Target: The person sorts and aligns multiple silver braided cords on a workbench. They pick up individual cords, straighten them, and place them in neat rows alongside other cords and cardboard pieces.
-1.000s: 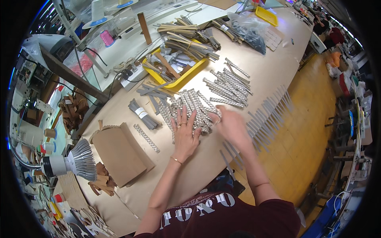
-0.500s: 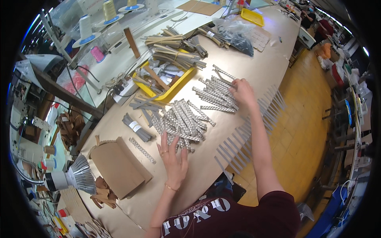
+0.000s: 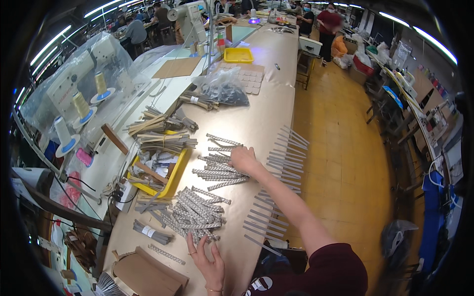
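Observation:
A heap of grey-and-white braided strips (image 3: 195,209) lies on the table in front of me. My left hand (image 3: 208,264) is open at its near edge, fingers spread, fingertips by the lowest strips. Farther off, more braided strips lie roughly side by side in a row (image 3: 217,172). My right hand (image 3: 244,160) is over the right ends of this row, its fingers bent down and closed on the end of a braided strip; the fingertips are partly hidden. One single braided strip (image 3: 167,254) lies apart, left of my left hand.
Thin grey strips (image 3: 266,217) line the table's right edge, sticking out over it. On the left are a yellow tray (image 3: 173,180), bundled strips (image 3: 163,140), a banded grey bundle (image 3: 153,232) and brown cardboard (image 3: 148,274). A plastic bag (image 3: 224,86) lies farther up.
The view has tilted up and turned, showing more of the room. My right hand remains at the row's right ends, slightly nearer its middle; my left hand stays by the heap.

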The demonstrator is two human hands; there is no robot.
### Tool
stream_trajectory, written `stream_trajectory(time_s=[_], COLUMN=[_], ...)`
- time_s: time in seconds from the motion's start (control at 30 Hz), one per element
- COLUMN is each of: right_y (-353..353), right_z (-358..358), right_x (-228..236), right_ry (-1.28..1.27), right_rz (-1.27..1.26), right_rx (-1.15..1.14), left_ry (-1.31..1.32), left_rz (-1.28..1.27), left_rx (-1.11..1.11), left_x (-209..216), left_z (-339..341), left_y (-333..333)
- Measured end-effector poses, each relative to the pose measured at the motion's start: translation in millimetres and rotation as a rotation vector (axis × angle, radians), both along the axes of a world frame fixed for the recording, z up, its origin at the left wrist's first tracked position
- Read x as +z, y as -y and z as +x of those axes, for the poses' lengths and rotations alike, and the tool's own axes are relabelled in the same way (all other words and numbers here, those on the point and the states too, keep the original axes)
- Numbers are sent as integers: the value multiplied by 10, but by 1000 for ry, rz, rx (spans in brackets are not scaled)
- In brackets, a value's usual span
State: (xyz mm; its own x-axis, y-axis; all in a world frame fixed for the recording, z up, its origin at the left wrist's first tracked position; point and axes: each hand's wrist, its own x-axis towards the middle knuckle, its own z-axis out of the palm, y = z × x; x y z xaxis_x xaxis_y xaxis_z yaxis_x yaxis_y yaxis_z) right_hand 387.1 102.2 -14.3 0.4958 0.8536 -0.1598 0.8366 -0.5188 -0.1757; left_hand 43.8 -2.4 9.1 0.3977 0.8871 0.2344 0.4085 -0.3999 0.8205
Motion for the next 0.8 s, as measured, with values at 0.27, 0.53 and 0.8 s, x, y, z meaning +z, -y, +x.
stream_trajectory(time_s=[0.27, 0.53, 0.8], right_y=[186, 441, 1130], right_z=[-46, -307, -1813], right_x=[-2, 479, 435], right_ry=[29, -494, -1509], right_rz=[387, 616, 22], right_rx=[8, -12, 655], left_ry=[0, 236, 918], left_rz=[13, -226, -610], left_rx=[1, -84, -103], left_x=[73, 76, 272], left_z=[-70, -46, -53], left_y=[18, 17, -190])
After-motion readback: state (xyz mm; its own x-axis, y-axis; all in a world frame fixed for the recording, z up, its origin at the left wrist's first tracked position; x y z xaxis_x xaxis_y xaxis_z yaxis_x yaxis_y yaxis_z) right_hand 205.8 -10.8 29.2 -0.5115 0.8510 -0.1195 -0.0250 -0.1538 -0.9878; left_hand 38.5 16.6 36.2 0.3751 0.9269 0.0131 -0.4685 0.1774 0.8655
